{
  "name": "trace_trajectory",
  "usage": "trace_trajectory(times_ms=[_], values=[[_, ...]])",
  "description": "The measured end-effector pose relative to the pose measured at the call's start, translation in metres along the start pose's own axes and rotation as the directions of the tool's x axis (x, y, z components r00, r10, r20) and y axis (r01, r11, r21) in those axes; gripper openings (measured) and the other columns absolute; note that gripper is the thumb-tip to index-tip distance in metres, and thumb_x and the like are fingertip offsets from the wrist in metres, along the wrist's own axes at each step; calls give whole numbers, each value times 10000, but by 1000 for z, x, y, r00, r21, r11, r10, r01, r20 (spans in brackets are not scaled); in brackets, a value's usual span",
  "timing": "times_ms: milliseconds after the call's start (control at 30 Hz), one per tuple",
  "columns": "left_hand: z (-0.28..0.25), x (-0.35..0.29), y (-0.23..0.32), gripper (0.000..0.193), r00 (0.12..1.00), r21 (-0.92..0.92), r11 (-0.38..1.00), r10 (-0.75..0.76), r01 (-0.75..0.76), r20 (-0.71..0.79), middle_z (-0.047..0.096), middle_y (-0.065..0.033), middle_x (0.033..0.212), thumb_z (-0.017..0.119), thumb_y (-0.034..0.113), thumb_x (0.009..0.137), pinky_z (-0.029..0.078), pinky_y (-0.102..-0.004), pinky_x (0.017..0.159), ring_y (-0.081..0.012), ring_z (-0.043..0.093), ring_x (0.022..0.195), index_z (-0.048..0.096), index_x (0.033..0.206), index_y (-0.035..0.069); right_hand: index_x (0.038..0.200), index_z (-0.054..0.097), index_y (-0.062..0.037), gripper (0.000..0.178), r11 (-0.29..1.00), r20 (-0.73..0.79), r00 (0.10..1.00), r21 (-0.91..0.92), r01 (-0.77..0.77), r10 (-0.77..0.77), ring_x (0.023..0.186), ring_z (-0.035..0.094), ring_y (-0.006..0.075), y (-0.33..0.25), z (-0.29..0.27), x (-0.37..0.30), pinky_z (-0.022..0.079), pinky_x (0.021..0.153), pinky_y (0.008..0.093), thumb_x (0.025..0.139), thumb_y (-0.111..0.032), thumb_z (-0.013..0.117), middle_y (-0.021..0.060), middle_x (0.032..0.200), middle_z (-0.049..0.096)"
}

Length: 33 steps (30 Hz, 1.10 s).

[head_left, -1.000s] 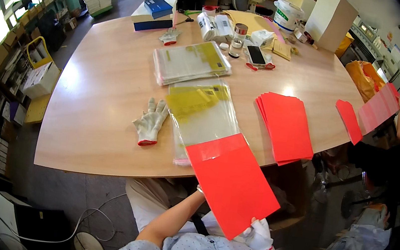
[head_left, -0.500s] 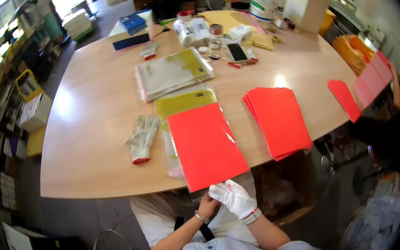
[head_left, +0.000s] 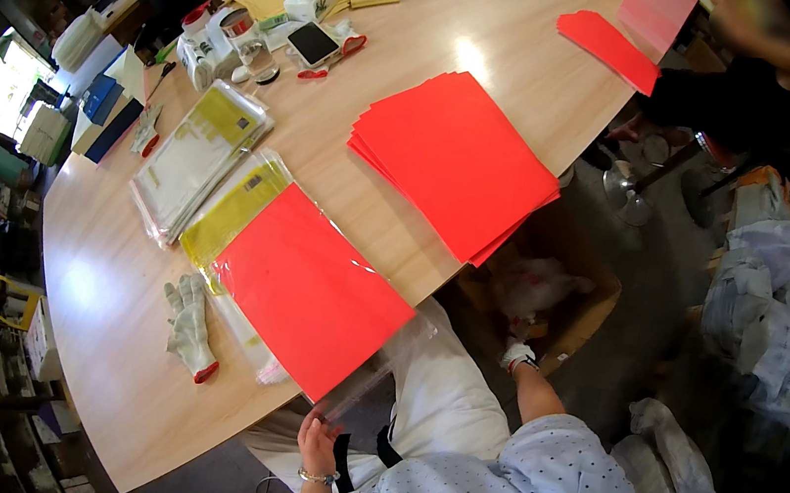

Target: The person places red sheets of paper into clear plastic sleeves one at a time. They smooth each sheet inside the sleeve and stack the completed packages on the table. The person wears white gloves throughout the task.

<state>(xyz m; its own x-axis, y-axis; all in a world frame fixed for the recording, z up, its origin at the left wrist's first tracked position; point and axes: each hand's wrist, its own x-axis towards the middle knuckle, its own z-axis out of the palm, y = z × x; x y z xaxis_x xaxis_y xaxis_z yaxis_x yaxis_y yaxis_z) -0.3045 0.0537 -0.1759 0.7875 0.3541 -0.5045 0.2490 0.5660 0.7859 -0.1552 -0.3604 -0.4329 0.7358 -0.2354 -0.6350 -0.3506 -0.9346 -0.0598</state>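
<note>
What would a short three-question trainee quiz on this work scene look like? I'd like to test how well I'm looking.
1. Which of these is the gloved right hand nearest to?
A) the phone
B) the cardboard box
C) the fan
2. True or false: a loose glove with a red cuff lies on the table.
3. What do the fingers of the bare left hand hold?

Key:
1. B
2. True
3. The edge of the clear plastic around the red sheet
</note>
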Motion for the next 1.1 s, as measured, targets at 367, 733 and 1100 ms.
trace_trajectory(times_ms=[367,733,1100], values=[[10,-1,15,421,999,73,997,-1,4,-37,539,-122,1181,520,291,898,496,-392,766,-295,571,1039,488,1198,-3,973,673,-50,296,978,137,978,-115,172,-155,959,620,325,-8,18,-22,507,796,430,839,-154,429,184,1046,626],[2,4,9,436,998,57,996,-65,66,-13,514,-88,1238,531,311,895,482,-400,797,-256,543,1085,475,1242,52,962,605,0,321,979,99,977,92,182,-191,1014,586,350,14,63,-70,472,870,436,817,-275,523,234,961,625],[19,17,2,378,996,92,993,-74,79,-50,574,-80,1207,477,298,922,471,-363,816,-191,541,1101,541,1185,34,743,600,-57,126,-22,-650,139,233,972,-747,728,534,269,-195,-240,-233,418,622,352,657,10,664,95,781,548]])
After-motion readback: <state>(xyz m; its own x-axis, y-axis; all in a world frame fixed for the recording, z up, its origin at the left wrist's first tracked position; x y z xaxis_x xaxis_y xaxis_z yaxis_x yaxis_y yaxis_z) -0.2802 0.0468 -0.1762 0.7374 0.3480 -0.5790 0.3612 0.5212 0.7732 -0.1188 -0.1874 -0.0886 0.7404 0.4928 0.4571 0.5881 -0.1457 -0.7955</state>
